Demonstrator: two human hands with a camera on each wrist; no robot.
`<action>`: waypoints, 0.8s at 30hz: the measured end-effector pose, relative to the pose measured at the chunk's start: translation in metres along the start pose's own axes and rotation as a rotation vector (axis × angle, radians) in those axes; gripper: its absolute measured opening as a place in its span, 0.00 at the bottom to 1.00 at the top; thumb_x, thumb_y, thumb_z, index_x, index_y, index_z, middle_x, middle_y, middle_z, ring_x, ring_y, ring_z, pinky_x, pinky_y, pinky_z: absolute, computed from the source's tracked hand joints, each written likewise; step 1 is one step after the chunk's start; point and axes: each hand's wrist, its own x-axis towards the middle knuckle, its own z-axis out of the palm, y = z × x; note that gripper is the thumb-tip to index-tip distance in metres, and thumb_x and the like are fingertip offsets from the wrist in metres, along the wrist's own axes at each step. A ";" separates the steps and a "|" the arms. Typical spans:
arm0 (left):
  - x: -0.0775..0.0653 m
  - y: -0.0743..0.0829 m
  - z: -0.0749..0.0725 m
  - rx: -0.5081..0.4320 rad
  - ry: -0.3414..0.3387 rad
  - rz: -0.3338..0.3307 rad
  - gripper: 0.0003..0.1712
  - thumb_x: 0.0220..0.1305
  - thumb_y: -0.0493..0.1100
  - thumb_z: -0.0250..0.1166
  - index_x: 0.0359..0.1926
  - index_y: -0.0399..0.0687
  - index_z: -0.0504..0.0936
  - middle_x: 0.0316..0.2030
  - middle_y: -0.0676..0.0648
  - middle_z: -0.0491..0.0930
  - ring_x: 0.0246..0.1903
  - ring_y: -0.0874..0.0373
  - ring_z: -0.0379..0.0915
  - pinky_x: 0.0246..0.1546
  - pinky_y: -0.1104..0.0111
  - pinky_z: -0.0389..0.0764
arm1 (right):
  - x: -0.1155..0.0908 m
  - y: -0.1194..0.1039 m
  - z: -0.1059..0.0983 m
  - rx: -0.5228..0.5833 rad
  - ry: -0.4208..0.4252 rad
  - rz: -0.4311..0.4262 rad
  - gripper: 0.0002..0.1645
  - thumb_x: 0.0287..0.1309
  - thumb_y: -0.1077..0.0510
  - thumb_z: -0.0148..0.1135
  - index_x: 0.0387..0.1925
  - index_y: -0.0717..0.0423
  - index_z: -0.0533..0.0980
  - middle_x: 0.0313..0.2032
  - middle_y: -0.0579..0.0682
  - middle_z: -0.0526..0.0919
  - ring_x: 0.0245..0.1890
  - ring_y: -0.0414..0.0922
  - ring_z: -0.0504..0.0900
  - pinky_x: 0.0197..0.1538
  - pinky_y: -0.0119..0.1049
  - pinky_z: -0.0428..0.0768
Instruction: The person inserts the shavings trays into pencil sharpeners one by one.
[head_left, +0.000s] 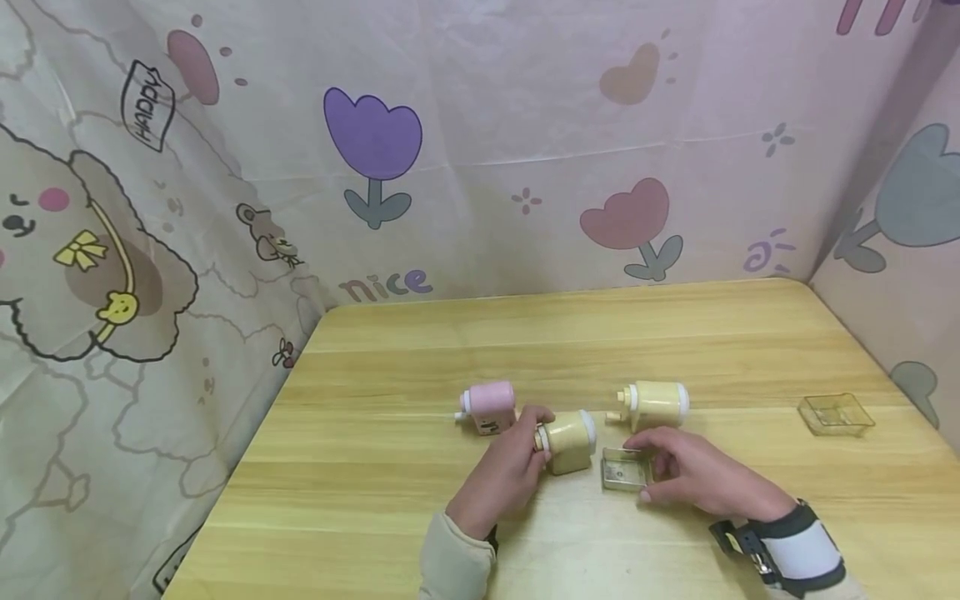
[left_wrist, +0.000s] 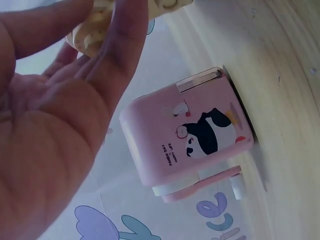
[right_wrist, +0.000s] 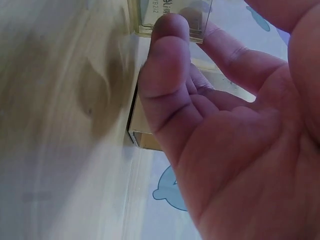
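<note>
My left hand (head_left: 510, 462) grips a pale yellow pencil sharpener (head_left: 570, 442) by its crank end, low over the table; in the left wrist view only part of that yellow body shows behind the fingers. Just to its right, my right hand (head_left: 701, 475) holds a small clear shavings drawer (head_left: 622, 471) by its right side, thumb in front and fingers behind. The drawer also shows at the top of the right wrist view, by a fingertip. Beyond the left hand stands a pink sharpener (left_wrist: 185, 135) with a panda print and a white-knobbed crank.
A second yellow sharpener (head_left: 660, 403) stands behind the right hand, its crank pointing left. Another clear drawer (head_left: 836, 415) lies near the table's right edge. Printed cloth (head_left: 480, 167) hangs along the back and both sides of the wooden table (head_left: 337, 500).
</note>
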 end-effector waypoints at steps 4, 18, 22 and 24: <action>-0.001 -0.001 -0.001 -0.009 -0.024 0.014 0.23 0.66 0.38 0.58 0.59 0.54 0.63 0.44 0.47 0.77 0.38 0.64 0.72 0.44 0.68 0.75 | -0.001 0.001 0.000 -0.008 0.002 -0.008 0.40 0.44 0.45 0.72 0.58 0.57 0.70 0.33 0.47 0.75 0.30 0.38 0.72 0.31 0.35 0.75; 0.000 -0.001 0.003 -0.109 -0.081 -0.012 0.33 0.63 0.46 0.63 0.66 0.58 0.61 0.42 0.53 0.75 0.36 0.65 0.72 0.39 0.70 0.74 | 0.001 0.000 -0.001 0.006 0.005 -0.012 0.41 0.44 0.44 0.73 0.58 0.57 0.70 0.34 0.47 0.74 0.32 0.38 0.72 0.32 0.34 0.75; 0.001 0.001 0.006 -0.023 -0.043 0.046 0.30 0.66 0.44 0.60 0.67 0.58 0.63 0.52 0.53 0.75 0.45 0.65 0.71 0.47 0.68 0.74 | 0.000 0.000 0.000 -0.026 0.000 -0.004 0.44 0.42 0.42 0.73 0.59 0.56 0.70 0.36 0.46 0.74 0.33 0.38 0.72 0.34 0.34 0.76; 0.001 0.001 0.007 -0.004 -0.040 0.061 0.29 0.67 0.43 0.59 0.67 0.57 0.63 0.56 0.52 0.74 0.49 0.65 0.70 0.51 0.67 0.73 | -0.001 -0.001 0.000 -0.038 -0.004 -0.004 0.44 0.41 0.42 0.73 0.60 0.56 0.69 0.36 0.46 0.74 0.34 0.38 0.72 0.34 0.34 0.76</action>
